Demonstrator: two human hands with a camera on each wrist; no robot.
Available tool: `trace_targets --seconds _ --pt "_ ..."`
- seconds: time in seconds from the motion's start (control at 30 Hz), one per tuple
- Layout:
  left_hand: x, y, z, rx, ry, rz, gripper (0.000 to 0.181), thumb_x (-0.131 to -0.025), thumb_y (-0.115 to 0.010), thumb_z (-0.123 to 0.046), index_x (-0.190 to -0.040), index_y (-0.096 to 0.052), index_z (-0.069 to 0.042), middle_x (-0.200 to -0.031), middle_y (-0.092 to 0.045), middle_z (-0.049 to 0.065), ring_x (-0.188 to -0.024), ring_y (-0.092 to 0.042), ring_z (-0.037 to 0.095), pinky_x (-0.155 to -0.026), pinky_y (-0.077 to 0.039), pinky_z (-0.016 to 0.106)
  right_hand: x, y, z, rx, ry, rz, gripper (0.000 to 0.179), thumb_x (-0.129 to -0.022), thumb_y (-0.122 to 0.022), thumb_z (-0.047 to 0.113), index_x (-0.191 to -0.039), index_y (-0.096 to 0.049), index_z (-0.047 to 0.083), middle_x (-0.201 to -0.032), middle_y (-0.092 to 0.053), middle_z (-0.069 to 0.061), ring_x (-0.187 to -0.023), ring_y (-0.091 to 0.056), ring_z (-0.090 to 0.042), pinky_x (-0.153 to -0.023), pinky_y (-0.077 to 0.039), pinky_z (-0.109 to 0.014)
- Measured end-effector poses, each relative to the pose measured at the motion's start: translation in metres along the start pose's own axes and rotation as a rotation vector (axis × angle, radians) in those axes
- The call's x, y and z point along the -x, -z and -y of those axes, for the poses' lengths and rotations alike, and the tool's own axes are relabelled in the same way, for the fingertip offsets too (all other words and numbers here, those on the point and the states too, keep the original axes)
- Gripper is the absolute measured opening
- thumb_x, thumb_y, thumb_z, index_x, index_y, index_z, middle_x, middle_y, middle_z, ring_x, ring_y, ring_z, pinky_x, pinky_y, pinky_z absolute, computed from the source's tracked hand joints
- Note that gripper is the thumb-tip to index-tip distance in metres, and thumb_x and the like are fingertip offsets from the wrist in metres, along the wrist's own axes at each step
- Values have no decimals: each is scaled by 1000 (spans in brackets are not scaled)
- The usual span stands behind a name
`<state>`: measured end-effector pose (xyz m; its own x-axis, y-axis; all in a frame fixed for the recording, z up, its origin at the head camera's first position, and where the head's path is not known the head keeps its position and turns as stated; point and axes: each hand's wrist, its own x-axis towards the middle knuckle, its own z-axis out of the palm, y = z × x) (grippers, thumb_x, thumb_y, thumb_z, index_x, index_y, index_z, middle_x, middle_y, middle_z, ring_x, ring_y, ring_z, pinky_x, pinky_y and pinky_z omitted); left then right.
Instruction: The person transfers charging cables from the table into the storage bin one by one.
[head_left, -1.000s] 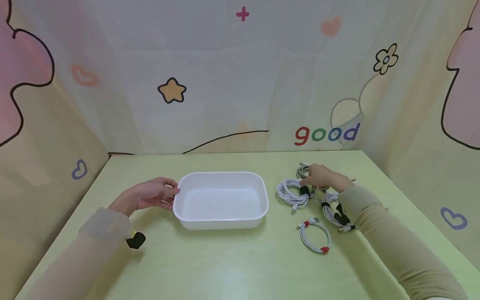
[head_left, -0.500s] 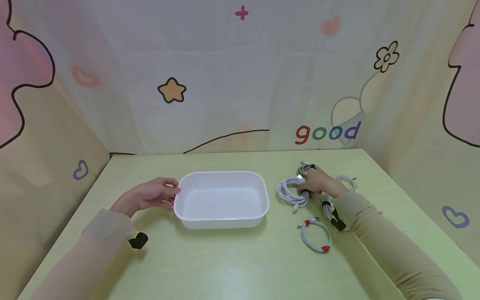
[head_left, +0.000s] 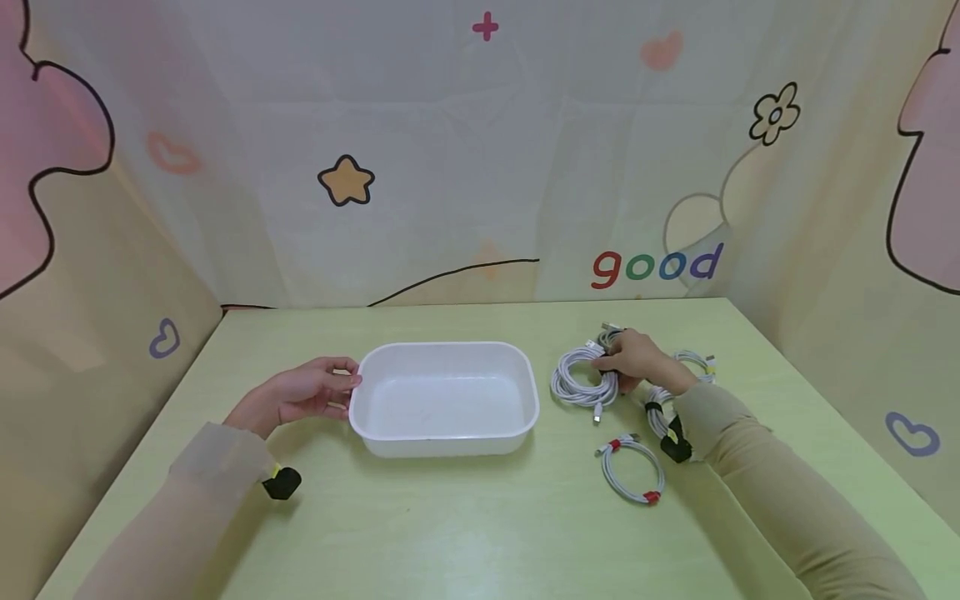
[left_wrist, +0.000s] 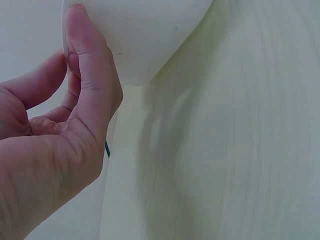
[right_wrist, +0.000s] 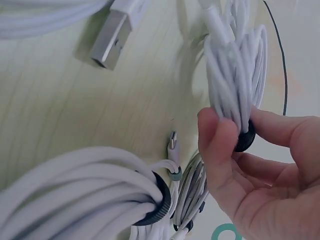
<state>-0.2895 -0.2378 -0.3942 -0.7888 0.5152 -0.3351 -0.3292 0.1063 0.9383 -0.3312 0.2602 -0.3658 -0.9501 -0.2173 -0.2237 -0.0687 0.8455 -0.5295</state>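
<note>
In the head view, my left hand (head_left: 311,390) holds the left edge of a white plastic basin (head_left: 444,439), its fingers against the rim and outer wall. The left wrist view shows the fingertips at the basin's wall (left_wrist: 145,35). My right hand (head_left: 637,358) pinches a coiled white USB cable (head_left: 573,390) at its black strap, thumb and fingers around the bundle. That coil hangs tilted from the fingers in the right wrist view (right_wrist: 235,75). A grey coiled cable (head_left: 609,335) lies behind the hand, partly hidden.
A white coil with black straps (head_left: 657,414) lies under the right forearm, partly covered. Nearer is a small cable loop with red ties (head_left: 632,473). Another white coil with a yellow tie (head_left: 693,358) sits farther right. A patterned curtain (head_left: 450,167) surrounds the table (head_left: 450,533).
My right hand has moved slightly left onto the white USB cable and gripped it at the strap; the coil has tipped and shifted a little. The left hand has stayed on the basin.
</note>
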Motion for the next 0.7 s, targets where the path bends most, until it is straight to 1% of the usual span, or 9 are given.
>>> trace_targets --seconds 0.1,0.17,0.27,0.37,0.57,0.7 --pt "-2 1 3 0 -3 -2 4 -100 -48 -7 -103 -49 -10 -83 -60 -3 -77 -63 13 -71 -60 30 1 0 -1 -34 -10 33 26 -94 -62 19 -82 -64 -4 -59 -60 -5 -49 -62 -13 -55 -59 -31" --pt "-3 2 4 -4 -3 -3 4 -100 -48 -8 -103 -48 -10 -83 -60 -3 -77 -63 13 -71 -60 29 1 0 -1 -56 -23 51 24 -94 -62 18 -86 -65 -5 -60 -60 -4 -50 -63 -13 -57 -59 -32" --pt "-3 3 5 -9 -6 0 4 -101 -47 -8 -104 -48 -11 -82 -60 -3 -77 -63 12 -71 -60 29 2 1 1 -86 -15 70 25 -95 -60 16 -90 -65 -8 -60 -61 -4 -51 -64 -15 -58 -60 -34" --pt "-3 3 5 -4 -11 6 5 -101 -46 -8 -103 -49 -11 -83 -60 -3 -77 -63 12 -71 -60 30 2 2 4 -114 -14 73 27 -96 -59 16 -93 -66 -10 -58 -62 -4 -51 -64 -15 -59 -60 -34" --pt "-1 0 1 10 -5 7 4 -101 -46 -7 -103 -48 -9 -82 -59 -2 -76 -62 12 -70 -60 29 2 10 16 -116 16 71 28 -97 -58 16 -96 -65 -11 -59 -64 -4 -51 -64 -13 -62 -60 -36" --pt "0 -1 1 10 -8 7 3 -100 -47 -7 -104 -47 -7 -81 -59 -3 -75 -62 12 -69 -60 28 4 18 28 -116 43 85 31 -97 -57 16 -103 -64 -15 -61 -66 -3 -51 -64 -11 -60 -60 -33"
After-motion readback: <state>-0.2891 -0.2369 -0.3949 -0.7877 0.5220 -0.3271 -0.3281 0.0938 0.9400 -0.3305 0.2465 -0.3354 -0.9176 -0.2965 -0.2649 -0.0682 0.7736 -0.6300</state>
